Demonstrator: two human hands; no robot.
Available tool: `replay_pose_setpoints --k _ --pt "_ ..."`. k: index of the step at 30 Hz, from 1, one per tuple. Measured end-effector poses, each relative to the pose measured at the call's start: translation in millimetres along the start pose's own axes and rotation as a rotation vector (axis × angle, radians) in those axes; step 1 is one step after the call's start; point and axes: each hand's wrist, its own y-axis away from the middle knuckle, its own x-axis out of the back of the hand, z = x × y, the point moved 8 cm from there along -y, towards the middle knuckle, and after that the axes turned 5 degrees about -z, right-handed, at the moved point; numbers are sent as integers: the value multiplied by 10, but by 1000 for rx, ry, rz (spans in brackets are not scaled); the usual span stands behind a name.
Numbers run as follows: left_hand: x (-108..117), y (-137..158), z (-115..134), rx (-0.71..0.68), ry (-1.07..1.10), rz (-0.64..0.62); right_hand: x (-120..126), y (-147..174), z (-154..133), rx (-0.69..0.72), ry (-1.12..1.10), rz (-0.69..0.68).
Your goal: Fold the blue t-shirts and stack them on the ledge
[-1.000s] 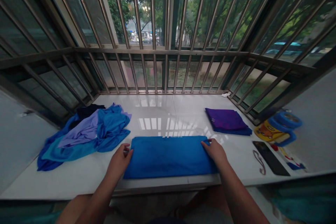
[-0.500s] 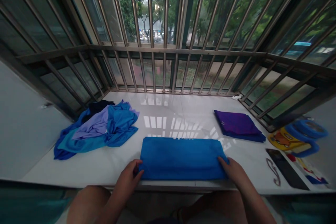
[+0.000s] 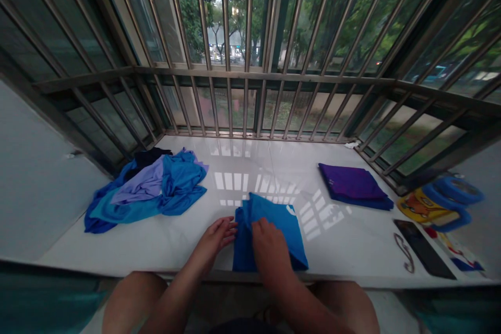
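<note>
A folded blue shirt [image 3: 294,229] with a white print near its far right corner lies at the front of the white ledge. My right hand [image 3: 270,242] is closed on a flap of it, brought over to the left side; the fingertips are partly hidden. Close by the shirt's left edge, my left hand [image 3: 219,234] is open, fingers stretched toward the cloth. Whether those fingertips touch it I cannot tell. Farther right sits a flat folded stack of purple and dark blue clothes [image 3: 352,181].
A loose heap of blue, lilac and black clothes [image 3: 136,188] lies on the left. At the right are a phone [image 3: 425,249], a thin strap [image 3: 404,252] and a yellow-and-blue mug-shaped container [image 3: 434,203]. Metal window bars [image 3: 258,77] enclose the far side of the ledge [image 3: 176,245].
The shirt's right end has been folded over to the left by my right hand, making it about half as wide. My left hand has let go of the left edge and opened.
</note>
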Motion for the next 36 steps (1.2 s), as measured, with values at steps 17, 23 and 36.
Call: replay_pose_setpoints --k 17,23,36 --pt "-335 -44 161 -661 -1448 -238 -918 646 -23 736 -56 -120" --pt "-311 427 -472 -708 -1602 -297 -466 655 1154 446 30 -68" --pt "-1060 717 -206 -636 -1271 -541 -832 954 713 165 50 188"
